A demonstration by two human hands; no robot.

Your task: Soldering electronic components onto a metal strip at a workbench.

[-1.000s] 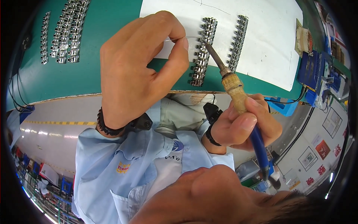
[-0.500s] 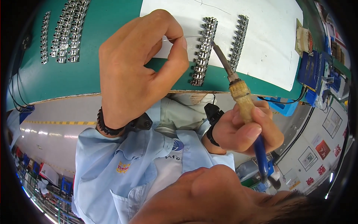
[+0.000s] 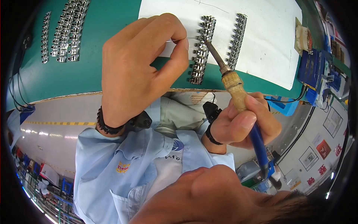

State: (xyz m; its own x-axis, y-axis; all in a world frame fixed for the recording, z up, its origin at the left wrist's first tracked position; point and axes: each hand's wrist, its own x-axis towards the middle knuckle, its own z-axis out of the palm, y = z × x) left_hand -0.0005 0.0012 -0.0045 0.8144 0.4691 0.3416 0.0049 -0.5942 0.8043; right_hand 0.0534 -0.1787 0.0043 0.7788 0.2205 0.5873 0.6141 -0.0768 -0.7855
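My left hand (image 3: 143,67) pinches a thin strand of solder wire (image 3: 191,38) between thumb and forefinger. The wire's end reaches a row of small shiny metal parts (image 3: 201,59), which lies partly on white paper and partly on the green mat. In my right hand (image 3: 248,125) is a soldering iron (image 3: 235,87) with a wooden collar and a blue handle. Its dark tip meets the same row near the wire's end; whether they touch each other is too small to tell. A second row of metal parts (image 3: 237,43) lies to the right.
More metal rows (image 3: 71,33) lie on the green mat (image 3: 100,22) at the left. White paper (image 3: 268,52) covers the right part, with a loose wire piece (image 3: 212,6) at its far edge. A soldering station (image 3: 310,69) and a sponge holder (image 3: 304,37) stand at the right edge.
The soldering iron's tip has moved left and slightly away from me, onto the row beside the wire. My left hand has shifted slightly right. Both metal rows sit slightly farther left.
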